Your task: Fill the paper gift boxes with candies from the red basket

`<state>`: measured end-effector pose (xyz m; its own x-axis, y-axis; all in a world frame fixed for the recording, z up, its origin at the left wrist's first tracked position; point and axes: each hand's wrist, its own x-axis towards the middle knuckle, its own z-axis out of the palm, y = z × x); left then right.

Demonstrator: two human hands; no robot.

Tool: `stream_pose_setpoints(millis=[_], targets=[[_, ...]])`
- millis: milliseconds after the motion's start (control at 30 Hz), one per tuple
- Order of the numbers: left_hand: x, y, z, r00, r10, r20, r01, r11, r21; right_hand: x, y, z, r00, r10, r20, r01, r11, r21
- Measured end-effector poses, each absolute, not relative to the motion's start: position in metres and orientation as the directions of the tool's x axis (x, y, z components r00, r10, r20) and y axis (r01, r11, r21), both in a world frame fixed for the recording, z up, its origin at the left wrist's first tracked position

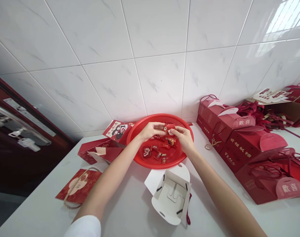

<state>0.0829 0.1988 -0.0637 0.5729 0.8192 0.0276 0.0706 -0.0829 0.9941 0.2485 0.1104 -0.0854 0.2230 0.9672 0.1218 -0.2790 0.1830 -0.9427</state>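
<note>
At the frame's centre, the left hand (150, 131) and right hand (186, 137) are pinching red-wrapped candies (170, 126), which are sitting between both grips, above a red perforated basket (160, 166).

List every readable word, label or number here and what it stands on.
"歡喜": a farther red box flap.
"歡喜": the nearest red box flap.
"LOVE", faintly: a red candy wrapper.
Too small or blurred: gold script on box sides, other candy wrappers, white printed cards, door sticker.
</note>
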Motion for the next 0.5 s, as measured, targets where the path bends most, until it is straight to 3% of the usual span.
stream_pose_setpoints(millis=[333, 500], targets=[[0.0788, 0.2035, -0.0676, 0.552, 0.834, 0.013, -0.019, -0.002, 1.000, 0.2510, 0.1196, -0.0928, 0.257, 0.966, 0.015, -0.465, 0.137, -0.874], [0.0850, 0.1960, -0.0634, 0.562, 0.826, -0.037, 0.069, -0.002, 0.998, 0.2515, 0.1191, -0.0948, 0.294, 0.955, 0.040, -0.436, 0.172, -0.883]])
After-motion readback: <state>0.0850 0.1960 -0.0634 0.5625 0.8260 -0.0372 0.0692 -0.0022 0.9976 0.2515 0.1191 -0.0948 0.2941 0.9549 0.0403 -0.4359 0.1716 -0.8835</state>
